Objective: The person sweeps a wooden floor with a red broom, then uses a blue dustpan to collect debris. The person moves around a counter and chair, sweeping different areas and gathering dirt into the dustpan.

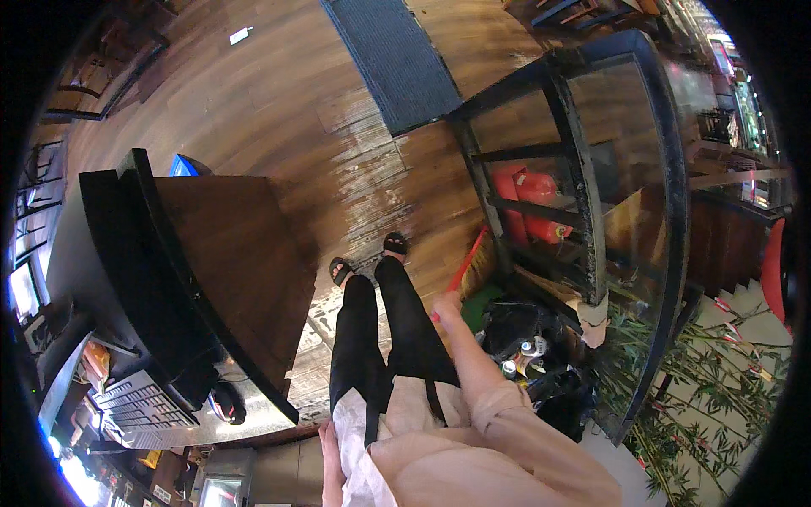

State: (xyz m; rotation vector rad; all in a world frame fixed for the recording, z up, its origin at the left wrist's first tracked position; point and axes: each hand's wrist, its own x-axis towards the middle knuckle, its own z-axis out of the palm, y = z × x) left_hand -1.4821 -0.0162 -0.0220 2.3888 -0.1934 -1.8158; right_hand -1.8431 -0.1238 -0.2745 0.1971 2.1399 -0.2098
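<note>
My right hand [448, 305] is closed around a thin red handle [467, 261], which slants up and away towards the foot of a black railing. The handle's lower end cannot be made out clearly; a yellowish-brown surface [476, 274] lies beside it. Right of that hand is a bin lined with a black plastic bag [516, 320], holding several cans [533, 346] and other rubbish. My left hand [328, 440] hangs low by my hip, next to a whitish apron [350, 415]. Its fingers are partly hidden, and nothing is seen in it.
A dark counter [209, 279] with a keyboard [142, 402] and a mouse [227, 402] stands at left. The black railing [595, 241] rises at right, with red fire extinguishers [537, 206] behind it and bamboo-like plants [684, 380] beside it. Ahead, a blue-grey mat [405, 63] covers part of the worn wood-patterned floor [266, 114].
</note>
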